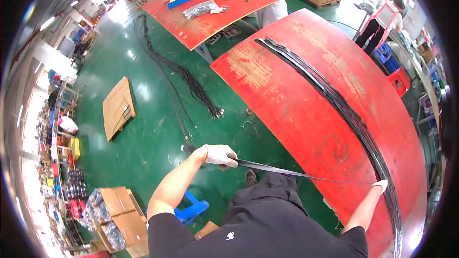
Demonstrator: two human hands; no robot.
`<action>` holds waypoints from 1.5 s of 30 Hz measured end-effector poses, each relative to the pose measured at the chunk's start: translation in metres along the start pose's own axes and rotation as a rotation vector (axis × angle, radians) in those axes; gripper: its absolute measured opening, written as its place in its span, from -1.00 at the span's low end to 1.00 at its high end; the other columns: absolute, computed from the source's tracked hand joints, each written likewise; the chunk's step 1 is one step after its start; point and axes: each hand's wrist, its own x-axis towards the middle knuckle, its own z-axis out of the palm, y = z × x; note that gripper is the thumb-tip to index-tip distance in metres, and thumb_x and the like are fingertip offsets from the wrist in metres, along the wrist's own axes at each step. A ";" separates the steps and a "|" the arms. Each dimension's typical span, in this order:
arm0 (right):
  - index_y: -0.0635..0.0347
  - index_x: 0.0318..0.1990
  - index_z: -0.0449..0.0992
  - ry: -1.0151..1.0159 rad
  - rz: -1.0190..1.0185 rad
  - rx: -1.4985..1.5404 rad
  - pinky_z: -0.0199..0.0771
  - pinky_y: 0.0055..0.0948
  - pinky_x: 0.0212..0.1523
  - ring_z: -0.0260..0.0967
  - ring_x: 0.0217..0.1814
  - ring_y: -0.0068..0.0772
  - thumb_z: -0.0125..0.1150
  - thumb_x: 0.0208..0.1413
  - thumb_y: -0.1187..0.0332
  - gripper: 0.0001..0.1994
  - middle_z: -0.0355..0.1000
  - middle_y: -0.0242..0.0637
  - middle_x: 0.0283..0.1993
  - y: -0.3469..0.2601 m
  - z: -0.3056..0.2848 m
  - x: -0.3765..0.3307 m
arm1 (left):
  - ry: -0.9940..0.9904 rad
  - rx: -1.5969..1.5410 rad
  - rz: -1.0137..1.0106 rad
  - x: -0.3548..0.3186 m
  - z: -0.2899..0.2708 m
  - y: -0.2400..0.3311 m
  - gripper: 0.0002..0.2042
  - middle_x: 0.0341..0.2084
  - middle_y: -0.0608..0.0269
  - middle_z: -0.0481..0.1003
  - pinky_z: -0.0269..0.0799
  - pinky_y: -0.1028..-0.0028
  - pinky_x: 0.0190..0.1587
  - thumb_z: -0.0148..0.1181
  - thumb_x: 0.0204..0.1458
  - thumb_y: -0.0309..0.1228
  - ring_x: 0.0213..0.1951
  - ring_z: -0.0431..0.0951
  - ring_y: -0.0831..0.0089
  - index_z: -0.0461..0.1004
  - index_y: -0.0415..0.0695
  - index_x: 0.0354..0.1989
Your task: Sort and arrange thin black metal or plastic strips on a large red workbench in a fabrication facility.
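Observation:
My left hand (221, 155), in a white work glove, is closed around one end of a long flat black strip (272, 167), held out over the floor in front of me. The strip runs taut and thin across the edge of the red table to my right hand (381, 185), also gloved, which pinches it next to a long bundle of black strips (342, 105). That bundle lies in a curve along the red table (306, 129). The fingertips of my right hand are small and partly hidden. A short dark end sticks out behind my left wrist.
More black strands (191, 83) lie across the green floor (148, 148), left of the table. A flat wooden board (118, 107), a blue stool (191, 209) and cardboard boxes (122, 210) stand leftward. A second red table (205, 24) is ahead; another person (382, 21) stands far right.

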 end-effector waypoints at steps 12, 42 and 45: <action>0.18 0.29 0.56 -1.890 0.232 -0.991 0.46 -0.19 0.30 0.54 0.27 -0.09 -0.01 0.44 -0.18 -0.38 0.63 -0.04 0.17 0.110 0.337 -0.666 | -0.082 0.240 0.162 0.112 -0.239 0.015 -0.66 -0.51 0.27 0.63 0.54 0.32 -0.29 0.27 0.19 -0.13 -0.43 0.64 0.39 0.68 -0.20 -0.19; 0.16 0.06 0.62 -1.940 0.909 -1.229 0.53 -0.44 -0.27 0.47 -0.38 -0.54 0.22 0.44 0.04 -0.64 0.57 -0.38 -0.31 0.337 0.622 -0.711 | -0.278 0.239 0.043 0.208 -0.645 -0.217 -0.67 -0.47 0.30 0.67 0.52 0.35 -0.30 0.32 0.19 -0.15 -0.43 0.62 0.52 0.75 -0.19 -0.14; 0.19 -0.04 0.57 -1.956 0.925 -1.283 0.50 -0.44 -0.30 0.44 -0.40 -0.54 0.20 0.45 0.06 -0.66 0.54 -0.38 -0.32 0.345 0.636 -0.728 | -0.214 0.242 -0.005 0.222 -0.648 -0.235 -0.63 -0.41 0.17 0.70 0.56 0.31 -0.19 0.36 0.17 -0.08 -0.37 0.66 0.37 0.76 -0.17 -0.15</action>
